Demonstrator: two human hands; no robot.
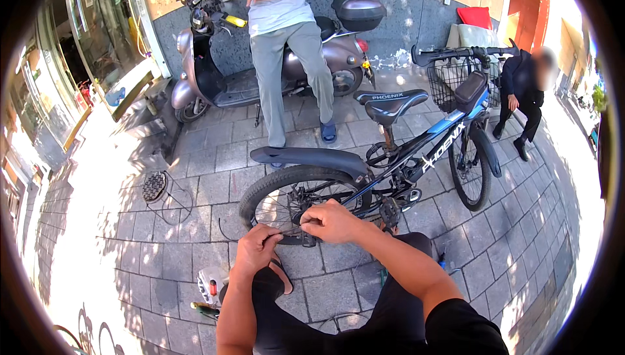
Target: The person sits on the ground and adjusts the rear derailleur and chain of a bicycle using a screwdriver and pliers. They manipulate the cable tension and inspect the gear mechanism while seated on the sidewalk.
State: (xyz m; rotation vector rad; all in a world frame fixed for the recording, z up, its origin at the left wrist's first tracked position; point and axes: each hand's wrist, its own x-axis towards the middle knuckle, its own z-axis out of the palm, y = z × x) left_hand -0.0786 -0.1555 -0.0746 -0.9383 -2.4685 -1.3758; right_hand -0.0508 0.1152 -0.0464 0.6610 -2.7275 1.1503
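Note:
A blue, black and white bicycle (443,150) stands in front of me, its rear wheel (249,204) closest to my hands. At the wheel's lower left, my left hand (255,245) is closed in a pinch. A thin dark cable (222,230) curves out from beside its fingers. My right hand (330,221) is closed too, thumb against fingers, just to the right near the rear hub. What its fingertips grip is too small to make out. The black rear mudguard (306,156) arches above the wheel, and the saddle (390,103) is farther back.
Behind the bicycle a person (283,55) stands with arms folded, before a parked scooter (241,86). Another person (523,94) sits at the right, past the bicycle's basket (449,81). A round patterned object (155,187) and a red-and-white item (209,284) lie on the paving.

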